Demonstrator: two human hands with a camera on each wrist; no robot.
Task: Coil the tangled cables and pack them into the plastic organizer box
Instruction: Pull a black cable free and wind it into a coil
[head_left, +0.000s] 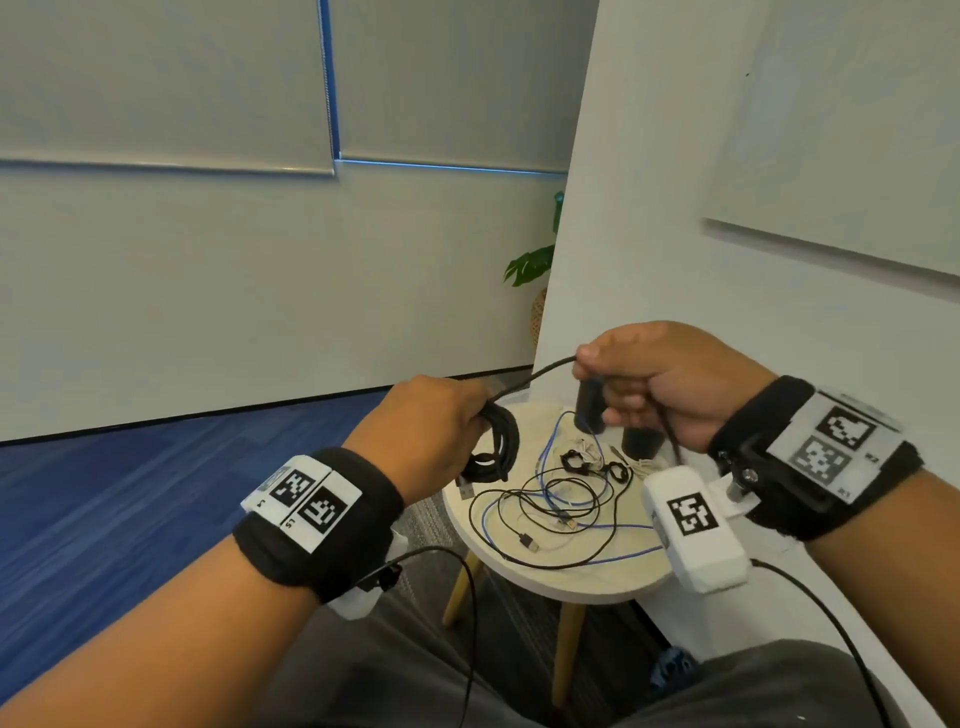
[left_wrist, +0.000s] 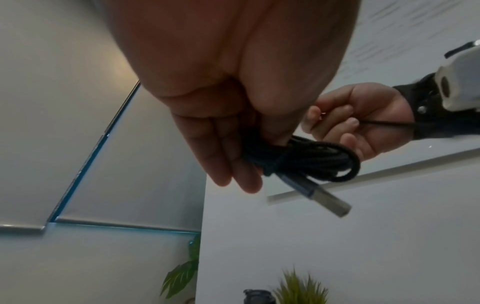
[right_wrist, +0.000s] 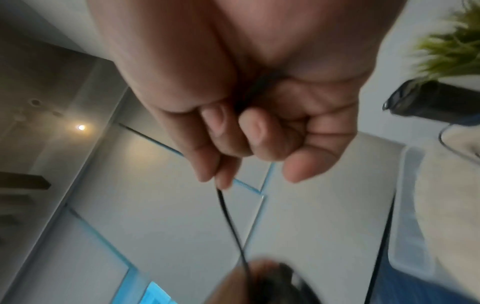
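My left hand (head_left: 431, 431) has the black braided cable (left_wrist: 306, 160) nearly done: approx. four or five loops bunched in curled fingers (left_wrist: 228, 156), USB plug (left_wrist: 324, 197) sticking out below the bundle. A tail runs from the coil across to my right hand (head_left: 670, 384), whose fingers (right_wrist: 221, 144) pinch it between thumb and forefinger, rest curled in. So cable no. 1 is mostly wound, just the last stretch to wrap and tuck.

Beyond the hands, on the round counter (head_left: 571, 582), everything else is untouched imo: a thin black cable (head_left: 524, 499) and a blue one (head_left: 545, 452) lying crossed over each other, plus a whitish cord and two small black ring-shaped bits, prob. ties.

Organizer box: I can't pick it out w/ certainty; a clear plastic edge in the right wrist view may be it. Nothing visibly packed yet. Early stage overall.
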